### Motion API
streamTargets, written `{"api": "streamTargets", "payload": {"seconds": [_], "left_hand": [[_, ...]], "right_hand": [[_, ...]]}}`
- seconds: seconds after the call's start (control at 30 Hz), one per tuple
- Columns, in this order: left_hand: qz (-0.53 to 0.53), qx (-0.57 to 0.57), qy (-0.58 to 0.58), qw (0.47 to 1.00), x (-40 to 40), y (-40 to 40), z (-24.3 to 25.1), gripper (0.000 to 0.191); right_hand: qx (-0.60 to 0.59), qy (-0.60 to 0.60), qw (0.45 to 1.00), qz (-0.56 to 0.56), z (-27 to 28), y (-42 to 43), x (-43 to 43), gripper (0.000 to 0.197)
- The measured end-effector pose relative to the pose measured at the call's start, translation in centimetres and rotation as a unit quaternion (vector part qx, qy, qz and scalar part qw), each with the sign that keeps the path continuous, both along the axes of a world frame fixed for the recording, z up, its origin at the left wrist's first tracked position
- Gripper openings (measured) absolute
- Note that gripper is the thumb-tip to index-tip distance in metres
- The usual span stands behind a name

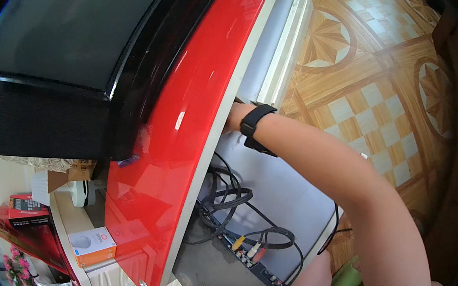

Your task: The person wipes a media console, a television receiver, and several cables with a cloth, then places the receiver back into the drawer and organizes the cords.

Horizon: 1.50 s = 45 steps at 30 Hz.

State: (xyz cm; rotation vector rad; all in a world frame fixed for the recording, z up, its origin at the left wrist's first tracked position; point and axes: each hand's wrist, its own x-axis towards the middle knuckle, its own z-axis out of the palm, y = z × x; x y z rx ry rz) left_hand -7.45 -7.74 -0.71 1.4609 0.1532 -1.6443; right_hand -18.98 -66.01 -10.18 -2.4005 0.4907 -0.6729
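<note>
My right arm reaches across from the lower right, a black watch strap [257, 120] around the wrist. My right hand [237, 116] is inside the open compartment of a TV cabinet, under its glossy red top [189, 100]. The top's edge hides the fingers, so I cannot tell what they touch. Below the hand, looped black cables [229, 198] lie on the compartment's white board [269, 189]. Beside them sits a dusty black set-top box or player [222, 264], with yellow, white and red RCA plugs [246, 246] at its back panel. My left hand is out of view.
A large black television [58, 112] stands on the red top. On the left are a white and orange box [93, 245], a red calculator box [27, 209] and pink flowers [17, 265]. A green slipper [346, 277] is on the patterned floor [359, 118], near a bare leg.
</note>
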Motion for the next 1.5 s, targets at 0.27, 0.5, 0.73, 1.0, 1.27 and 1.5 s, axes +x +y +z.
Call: {"api": "streamTargets", "payload": {"seconds": [0.27, 0.5, 0.73, 1.0, 1.27, 1.5], "left_hand": [[-0.001, -0.023, 0.004, 1.000, 0.3, 1.2, -0.1, 0.055], [-0.019, -0.041, 0.004, 0.999, 0.3, 0.5, -0.1, 0.051], [-0.029, -0.037, 0.006, 0.999, 0.8, 0.4, 0.0, 0.046], [-0.032, -0.018, 0.018, 0.999, 1.6, 4.6, 0.9, 0.041], [-0.041, 0.051, -0.017, 0.998, 5.5, 9.4, -2.9, 0.065], [-0.028, 0.022, -0.010, 0.999, 3.9, 7.3, -0.4, 0.075]], "right_hand": [[0.078, 0.085, 0.986, 0.118, 4.6, 4.9, -9.3, 0.038], [0.196, 0.054, 0.975, 0.087, 6.5, 5.3, -14.2, 0.036], [-0.028, -0.008, 0.982, -0.185, 5.2, 8.0, -2.6, 0.043], [-0.204, 0.132, 0.949, -0.200, 2.6, 4.6, 3.3, 0.041], [-0.122, 0.211, 0.953, -0.180, 3.3, 3.4, 2.5, 0.041], [-0.058, 0.234, 0.958, -0.154, 5.6, 4.9, -1.6, 0.040]]}}
